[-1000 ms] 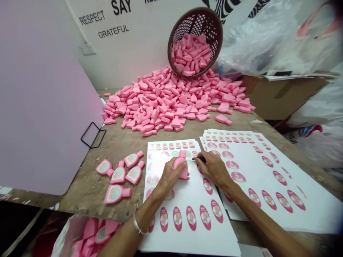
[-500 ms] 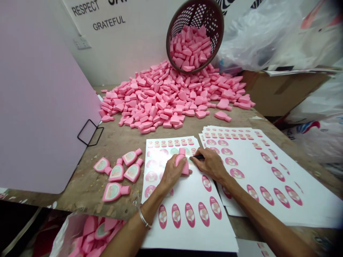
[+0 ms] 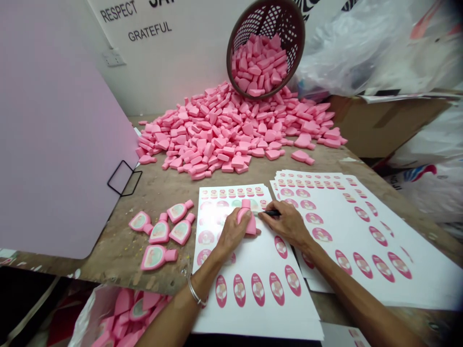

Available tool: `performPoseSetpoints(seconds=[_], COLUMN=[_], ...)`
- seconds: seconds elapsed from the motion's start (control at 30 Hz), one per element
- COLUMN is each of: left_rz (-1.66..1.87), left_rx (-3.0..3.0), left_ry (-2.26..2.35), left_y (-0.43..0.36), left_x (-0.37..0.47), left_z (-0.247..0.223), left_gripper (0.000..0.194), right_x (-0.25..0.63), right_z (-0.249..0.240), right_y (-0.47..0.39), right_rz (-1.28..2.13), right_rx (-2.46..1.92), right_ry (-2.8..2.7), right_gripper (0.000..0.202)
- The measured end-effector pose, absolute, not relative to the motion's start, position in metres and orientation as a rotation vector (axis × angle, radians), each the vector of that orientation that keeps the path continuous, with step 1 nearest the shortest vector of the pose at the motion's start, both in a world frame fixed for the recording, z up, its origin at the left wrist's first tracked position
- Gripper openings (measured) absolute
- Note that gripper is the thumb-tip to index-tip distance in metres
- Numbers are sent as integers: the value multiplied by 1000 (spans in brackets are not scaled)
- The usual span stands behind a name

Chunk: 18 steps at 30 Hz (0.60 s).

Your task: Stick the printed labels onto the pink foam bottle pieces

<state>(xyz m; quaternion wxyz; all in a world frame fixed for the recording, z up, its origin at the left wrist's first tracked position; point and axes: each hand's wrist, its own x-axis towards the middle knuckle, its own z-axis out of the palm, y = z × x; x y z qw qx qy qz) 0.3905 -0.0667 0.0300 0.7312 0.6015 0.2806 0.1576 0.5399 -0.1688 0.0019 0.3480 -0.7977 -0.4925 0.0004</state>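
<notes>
My left hand point(image 3: 233, 231) is closed round a small pink toy bottle point(image 3: 246, 224), held upright with its cap pointing away from me. It hovers over or rests on a sheet of printed stickers point(image 3: 249, 260); I cannot tell which. In my right hand point(image 3: 289, 221) is a slim black-handled tool point(image 3: 271, 212), pinched between the fingers. Its tip points left at the bottle's side, close to the sheet, and is too small to make out. Left of the sheet lie several pink bottles with labels on their fronts, one being the nearest labelled bottle point(image 3: 157, 257).
Unlabelled pink bottles form a large heap point(image 3: 217, 135) at the back, under a tipped brown basket point(image 3: 231, 62). More sticker sheets point(image 3: 347, 221) lie at right. A pink board point(image 3: 54, 144) stands at left. Below the table edge, a white bag point(image 3: 85, 313) holds pink bottles.
The view has shifted very slightly, so everything sits a little further right. My right hand and the tool have drawn back slightly from the bottle. My left hand keeps its hold.
</notes>
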Motion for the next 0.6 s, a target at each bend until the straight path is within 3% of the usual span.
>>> performPoseSetpoints(seconds=[0.13,0.27,0.6], left_rz=[334,388,418], left_rx=[1263,1095,776], left_ry=[621,603,555], left_y=[-64,-63,-72], left_x=[391,390,368], left_z=[26,27,53], left_gripper=[47,46,55], right_x=[539,540,486], right_z=[5,20,63], right_y=[-171,-177,-169], right_rz=[235,197,469], right_rx=[-1943,-1830,-1728], right_ry=[-985,-751,-906], right_gripper=[30,34,31])
